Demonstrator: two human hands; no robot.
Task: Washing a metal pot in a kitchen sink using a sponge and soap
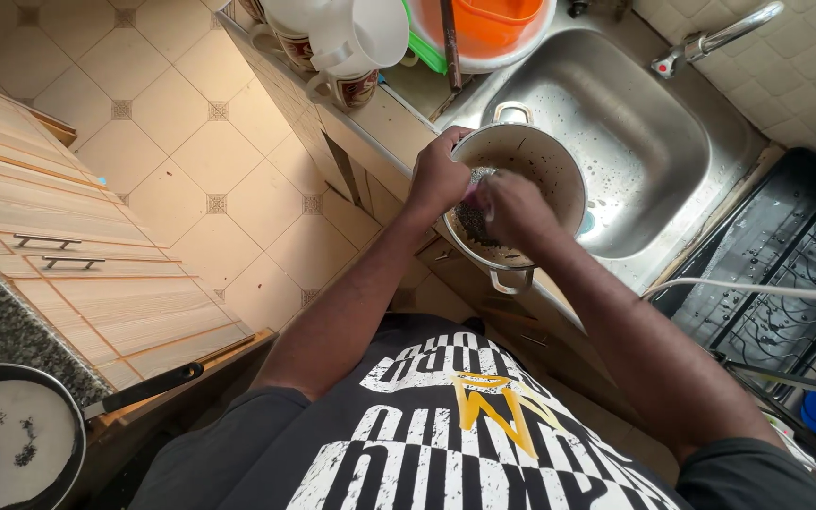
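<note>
We start with the steel sink, which fills the upper right of the head view. A metal pot is tilted over its near-left rim, toward seven o'clock of the basin, mouth turned toward us. It has two loop handles, one at twelve o'clock and one at six o'clock.

We judge the pot rigid and of moderate weight. Its inside looks wet and speckled, so it is probably slippery. The loop handles or the rolled rim would give the surest hold, and smooth wet walls the poorest.

Our left hand is closed over the rim at nine o'clock, steadying the pot. Our right hand is inside the pot, fingers curled around a dark scouring pad pressed to the inner wall. A pinkish bit shows between the hands, and we cannot tell what it is.

Much is hidden. The right hand is motion-blurred and covers most of the pad and the pot's base. The tap is cut off at the top edge, as are the white cups and orange bowl at eleven o'clock. At seven o'clock a dark frying pan is cropped by the frame corner.
</note>
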